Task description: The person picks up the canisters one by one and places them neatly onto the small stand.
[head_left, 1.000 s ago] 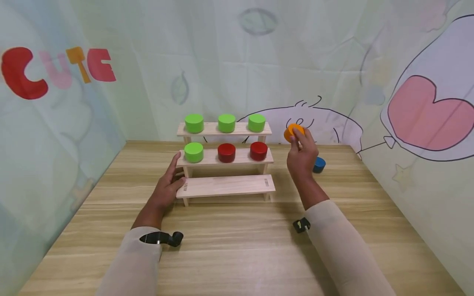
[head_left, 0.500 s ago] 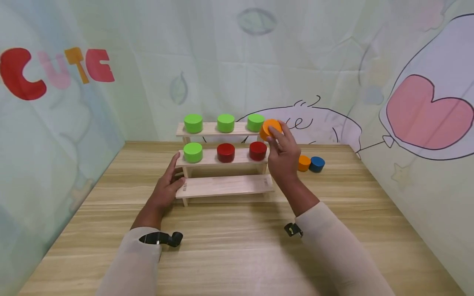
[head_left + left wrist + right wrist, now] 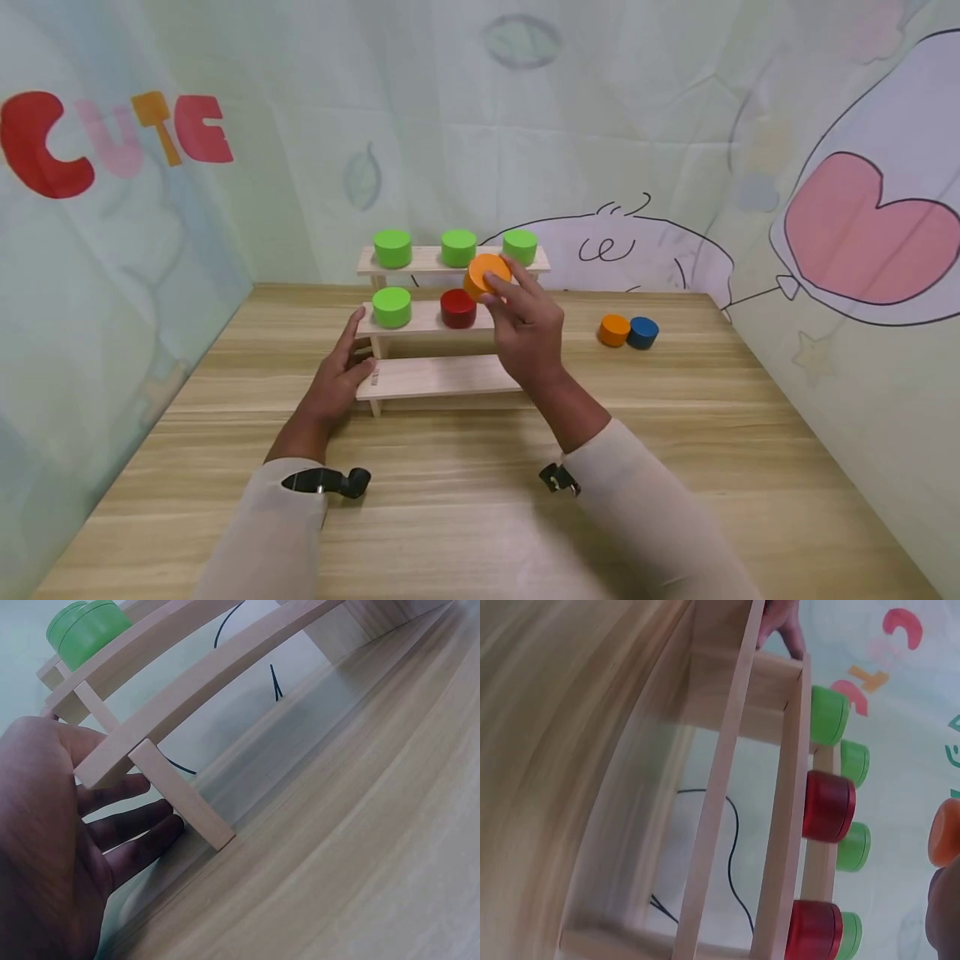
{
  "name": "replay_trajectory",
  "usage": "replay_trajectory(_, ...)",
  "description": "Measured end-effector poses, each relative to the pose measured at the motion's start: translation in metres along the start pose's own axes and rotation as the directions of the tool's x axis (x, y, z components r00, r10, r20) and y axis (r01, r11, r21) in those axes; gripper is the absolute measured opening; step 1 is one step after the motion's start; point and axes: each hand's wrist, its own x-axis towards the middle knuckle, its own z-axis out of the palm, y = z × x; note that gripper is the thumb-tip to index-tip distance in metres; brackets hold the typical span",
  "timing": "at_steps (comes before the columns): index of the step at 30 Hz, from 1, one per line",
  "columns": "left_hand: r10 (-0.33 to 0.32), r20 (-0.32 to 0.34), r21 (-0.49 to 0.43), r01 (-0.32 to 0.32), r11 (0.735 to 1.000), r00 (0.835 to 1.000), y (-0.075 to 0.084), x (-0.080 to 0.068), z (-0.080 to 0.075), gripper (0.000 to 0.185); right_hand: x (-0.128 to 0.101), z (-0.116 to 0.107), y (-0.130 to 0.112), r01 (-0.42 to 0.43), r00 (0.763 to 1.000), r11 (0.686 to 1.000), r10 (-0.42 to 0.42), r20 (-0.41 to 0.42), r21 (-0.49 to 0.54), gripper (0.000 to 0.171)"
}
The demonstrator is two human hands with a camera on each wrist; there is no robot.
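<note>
- Orange block [image 3: 481, 271], pinched by our right hand [image 3: 531, 333]: we should not bump the red block [image 3: 458, 308].
- Our left hand [image 3: 340, 379], fingers spread, should steady the stand [image 3: 442, 377].

Right fingers [image 3: 512, 292] pinch an orange cylinder [image 3: 482, 273].

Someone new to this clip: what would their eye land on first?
Probably the orange disc in the right hand, held in the air and showing against the upper part of the three-step wooden rack in the head view. Next, the three bright green discs along its top, with the left hand touching its left end. On the table to the right, a second orange disc sits beside a blue disc.
</note>
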Motion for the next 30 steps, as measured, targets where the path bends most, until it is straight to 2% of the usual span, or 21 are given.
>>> replay_trajectory(7,0.003,0.003,-0.004,-0.003,1.0,1.0,0.0,0.002,0.001,0.088,-0.007,0.015,-0.011,-0.068,0.997,0.99,0.063,0.051,0.12,0.035)
replay_trajectory(11,-0.014,0.013,-0.001,0.014,1.0,1.0,0.002,0.003,0.002,0.089,-0.012,0.027,-0.018,-0.102,0.99,0.978,0.082,0.115,0.183,0.036)
replay_trajectory(15,-0.04,0.015,0.002,0.04,0.999,0.999,0.003,0.003,0.001,0.089,-0.017,0.04,-0.025,-0.115,0.978,0.979,0.082,0.19,0.17,0.033)
replay_trajectory(20,-0.053,0.015,0.013,0.052,0.999,0.998,0.003,0.003,0.0,0.089,-0.026,0.056,-0.03,-0.166,0.959,0.981,0.138,0.246,0.097,0.032)
replay_trajectory(25,-0.052,0.009,0.033,0.052,0.998,0.999,-0.001,0.003,-0.001,0.087,-0.033,0.067,-0.034,-0.206,0.925,0.979,0.19,0.33,0.014,0.029)
replay_trajectory(28,-0.054,0.013,0.035,0.053,0.998,0.998,-0.001,0.002,-0.001,0.088,-0.036,0.071,-0.035,-0.25,0.885,0.967,0.244,0.395,-0.038,0.029)
replay_trajectory(30,-0.059,0.016,0.032,0.059,0.998,0.998,-0.001,0.002,-0.001,0.089,-0.039,0.073,-0.034,-0.296,0.85,0.953,0.293,0.437,-0.064,0.026)
